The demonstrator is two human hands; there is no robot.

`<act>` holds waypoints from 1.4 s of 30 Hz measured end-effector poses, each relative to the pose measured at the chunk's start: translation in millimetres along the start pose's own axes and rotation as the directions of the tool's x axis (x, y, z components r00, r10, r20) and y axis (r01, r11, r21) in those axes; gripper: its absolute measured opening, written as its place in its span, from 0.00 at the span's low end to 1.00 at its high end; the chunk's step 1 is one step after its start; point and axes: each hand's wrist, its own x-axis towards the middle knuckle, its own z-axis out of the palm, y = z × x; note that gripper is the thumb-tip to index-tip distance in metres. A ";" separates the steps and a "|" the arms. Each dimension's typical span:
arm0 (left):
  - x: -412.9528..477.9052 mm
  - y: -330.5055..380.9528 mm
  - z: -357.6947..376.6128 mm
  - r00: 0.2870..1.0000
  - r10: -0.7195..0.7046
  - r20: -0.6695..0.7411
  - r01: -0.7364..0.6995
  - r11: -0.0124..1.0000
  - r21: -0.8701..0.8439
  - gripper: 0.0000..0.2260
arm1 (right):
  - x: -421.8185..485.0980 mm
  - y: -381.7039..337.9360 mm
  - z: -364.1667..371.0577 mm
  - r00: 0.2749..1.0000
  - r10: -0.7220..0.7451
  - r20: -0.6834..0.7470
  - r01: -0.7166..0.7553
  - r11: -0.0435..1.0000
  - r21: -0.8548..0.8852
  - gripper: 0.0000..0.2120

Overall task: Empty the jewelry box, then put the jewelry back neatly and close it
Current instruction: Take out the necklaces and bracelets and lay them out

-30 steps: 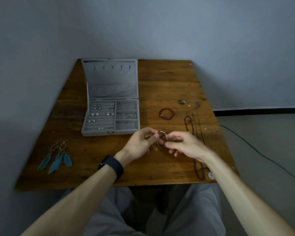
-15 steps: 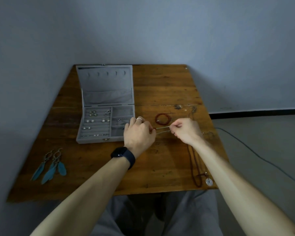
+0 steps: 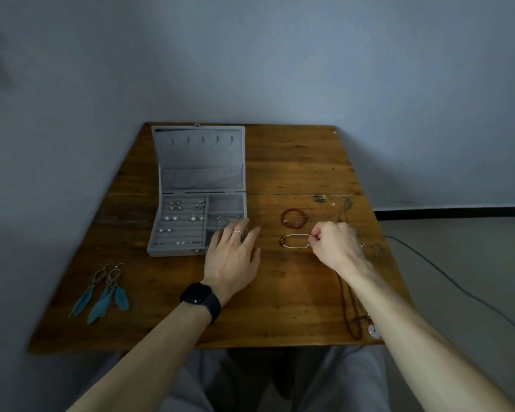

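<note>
Beside the box (image 3: 199,162), left hand (image 3: 232,258) has released the bracelet (image 3: 295,235).

Grey jewelry box (image 3: 199,162), teal feather earrings (image 3: 103,292), brown table (image 3: 295,307).

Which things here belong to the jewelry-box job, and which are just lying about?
Job:
jewelry box, open
studs in its slots
silver bracelet, pinched by the right hand
red bead bracelet
feather earrings
long necklace

Lying about:
floor cable
worn wristwatch
</note>
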 end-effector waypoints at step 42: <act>-34.9 -116.5 3.2 0.988 -0.087 -0.127 0.075 0.993 -0.090 0.26 | 66.9 -176.1 27.9 0.752 -0.625 0.211 0.648 0.643 -0.408 0.12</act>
